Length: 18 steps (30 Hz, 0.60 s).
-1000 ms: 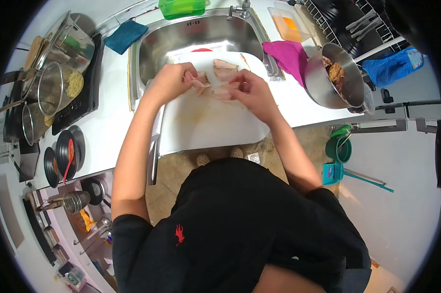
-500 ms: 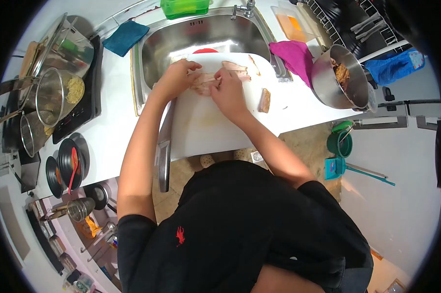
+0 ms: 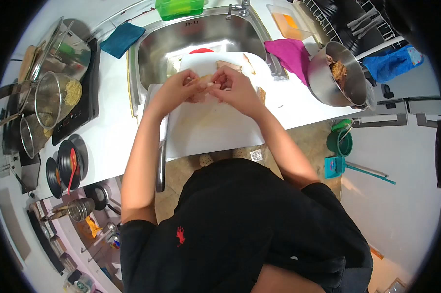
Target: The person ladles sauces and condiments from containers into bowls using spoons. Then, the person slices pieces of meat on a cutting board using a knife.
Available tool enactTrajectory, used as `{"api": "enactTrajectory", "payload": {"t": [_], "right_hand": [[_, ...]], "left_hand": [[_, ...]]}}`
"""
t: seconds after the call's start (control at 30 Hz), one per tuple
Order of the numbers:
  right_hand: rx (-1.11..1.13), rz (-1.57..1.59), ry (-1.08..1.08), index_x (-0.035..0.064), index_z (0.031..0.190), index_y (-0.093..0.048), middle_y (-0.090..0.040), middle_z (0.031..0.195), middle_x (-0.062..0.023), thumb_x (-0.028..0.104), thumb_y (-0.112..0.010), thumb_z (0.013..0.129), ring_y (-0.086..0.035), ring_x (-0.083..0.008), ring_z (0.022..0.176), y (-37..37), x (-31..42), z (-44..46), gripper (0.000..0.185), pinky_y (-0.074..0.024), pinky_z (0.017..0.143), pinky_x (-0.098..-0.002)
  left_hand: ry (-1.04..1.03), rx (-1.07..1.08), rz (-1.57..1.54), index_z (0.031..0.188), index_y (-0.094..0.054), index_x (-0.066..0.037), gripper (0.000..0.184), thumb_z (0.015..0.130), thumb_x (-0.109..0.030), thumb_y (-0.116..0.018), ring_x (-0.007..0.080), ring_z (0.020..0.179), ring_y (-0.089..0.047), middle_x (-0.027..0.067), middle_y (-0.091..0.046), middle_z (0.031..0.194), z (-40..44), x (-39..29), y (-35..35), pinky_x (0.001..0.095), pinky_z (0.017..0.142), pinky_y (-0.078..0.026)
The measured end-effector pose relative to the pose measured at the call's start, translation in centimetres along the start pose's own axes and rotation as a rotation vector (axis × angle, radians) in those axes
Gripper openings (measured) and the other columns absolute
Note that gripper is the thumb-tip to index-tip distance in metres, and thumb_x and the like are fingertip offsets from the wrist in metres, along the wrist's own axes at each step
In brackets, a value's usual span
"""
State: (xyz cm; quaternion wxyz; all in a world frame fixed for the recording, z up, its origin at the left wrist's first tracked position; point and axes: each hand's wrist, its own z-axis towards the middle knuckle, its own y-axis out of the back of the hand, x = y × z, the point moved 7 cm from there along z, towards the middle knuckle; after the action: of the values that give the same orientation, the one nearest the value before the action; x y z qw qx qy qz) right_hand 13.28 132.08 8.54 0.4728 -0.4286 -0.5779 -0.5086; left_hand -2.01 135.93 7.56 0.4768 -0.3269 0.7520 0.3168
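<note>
My left hand (image 3: pixel 177 92) and my right hand (image 3: pixel 236 93) meet over the white cutting board (image 3: pixel 208 134). Pale sliced meat (image 3: pixel 204 83) is pinched between their fingers, partly hidden by them. Thin meat slices (image 3: pixel 229 66) lie on the board just beyond my right hand, and a narrow strip (image 3: pixel 249 63) sits to their right. A browned chunk of meat (image 3: pixel 262 94) shows in part behind my right wrist. Along the board's left edge rests a large knife (image 3: pixel 161 163), its handle toward me.
Behind the board is a steel sink (image 3: pixel 150 66), which the board partly overhangs. A magenta cloth (image 3: pixel 291 56) and a steel pot (image 3: pixel 323 80) with brown food stand right. Left are a teal cloth (image 3: pixel 122 40), strainers (image 3: pixel 52 100) with noodles, and black bowls (image 3: pixel 64 158) with a red spoon.
Both hands have gathered up the meat that lay flat on the board and now hold it bunched between them. My right hand has turned, covering more of the browned chunk.
</note>
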Motion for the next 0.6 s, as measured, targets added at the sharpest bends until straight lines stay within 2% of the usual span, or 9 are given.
{"api": "enactTrajectory", "payload": {"t": [0.07,0.1,0.2,0.3,0.37,0.4,0.5,0.6], "right_hand": [[0.177,0.045,-0.055,0.0011,0.095,-0.060,-0.062,0.077,-0.0069,0.007,-0.069,0.077,-0.060,-0.0121,0.068,-0.3,0.3,-0.9,0.022,-0.0506,0.063,-0.0294],[0.267,0.070,-0.082,0.0013,0.095,-0.060,-0.062,0.076,-0.0066,0.007,-0.069,0.076,-0.059,-0.0116,0.067,-0.9,0.2,-1.3,0.022,-0.0504,0.063,-0.0288],[0.272,-0.265,0.035,0.0010,0.097,-0.060,-0.062,0.078,-0.0059,0.006,-0.068,0.076,-0.059,-0.0109,0.067,-2.4,-1.5,-2.0,0.023,-0.0493,0.063,-0.0272],[0.262,-0.382,0.109,0.0009,0.098,-0.059,-0.060,0.079,-0.0044,0.006,-0.069,0.076,-0.057,-0.0101,0.067,-2.7,-1.9,-2.8,0.025,-0.0484,0.063,-0.0258],[0.273,-0.287,0.083,0.0006,0.098,-0.060,-0.059,0.079,-0.0031,0.005,-0.069,0.077,-0.056,-0.0091,0.068,-1.8,-1.7,-3.7,0.023,-0.0480,0.064,-0.0249],[0.276,-0.242,0.066,0.0005,0.098,-0.060,-0.058,0.079,-0.0025,0.004,-0.069,0.077,-0.055,-0.0086,0.069,-1.2,-1.6,-4.0,0.023,-0.0479,0.064,-0.0245],[0.372,-0.178,0.000,-0.0003,0.098,-0.060,-0.057,0.079,-0.0008,0.001,-0.067,0.080,-0.054,-0.0064,0.071,-0.2,-2.2,-4.9,0.020,-0.0478,0.066,-0.0230],[0.426,-0.156,0.060,-0.0008,0.099,-0.060,-0.057,0.080,0.0003,-0.001,-0.066,0.082,-0.054,-0.0049,0.073,0.1,-1.5,-5.6,0.018,-0.0477,0.068,-0.0215]], "left_hand": [[0.063,-0.066,-0.200,0.097,-0.060,-0.004,0.020,0.092,-0.023,-0.064,0.0104,0.072,-0.059,0.0021,-0.063,0.085,-2.9,1.0,-1.0,0.0269,0.070,-0.053],[0.159,-0.150,-0.281,0.096,-0.063,-0.003,0.017,0.093,-0.020,-0.063,0.0105,0.072,-0.061,0.0026,-0.063,0.085,-4.6,1.5,-1.7,0.0279,0.069,-0.053],[0.085,-0.394,0.265,0.100,-0.066,-0.001,0.023,0.087,-0.019,-0.068,0.0202,0.073,-0.065,0.0102,-0.065,0.086,-6.9,4.7,-1.4,0.0342,0.067,-0.052],[-0.114,-0.692,0.583,0.098,-0.068,-0.001,0.019,0.082,-0.012,-0.069,0.0278,0.072,-0.065,0.0152,-0.064,0.084,-9.5,3.2,-2.1,0.0378,0.069,-0.051],[-0.271,-0.826,0.726,0.096,-0.068,0.000,0.018,0.080,-0.008,-0.070,0.0315,0.073,-0.063,0.0179,-0.063,0.083,-10.8,1.5,-2.5,0.0390,0.070,-0.051],[-0.308,-0.836,0.725,0.096,-0.068,0.000,0.018,0.079,-0.005,-0.071,0.0302,0.074,-0.063,0.0175,-0.063,0.082,-11.0,1.1,-2.7,0.0380,0.069,-0.051],[-0.219,-0.734,0.521,0.095,-0.069,0.000,0.017,0.078,-0.005,-0.071,0.0296,0.072,-0.064,0.0159,-0.064,0.081,-10.3,0.7,-4.0,0.0368,0.067,-0.051],[-0.249,-0.743,0.448,0.090,-0.070,0.000,0.013,0.078,-0.004,-0.070,0.0282,0.070,-0.065,0.0144,-0.065,0.080,-8.6,1.4,-4.4,0.0348,0.065,-0.052]]}}
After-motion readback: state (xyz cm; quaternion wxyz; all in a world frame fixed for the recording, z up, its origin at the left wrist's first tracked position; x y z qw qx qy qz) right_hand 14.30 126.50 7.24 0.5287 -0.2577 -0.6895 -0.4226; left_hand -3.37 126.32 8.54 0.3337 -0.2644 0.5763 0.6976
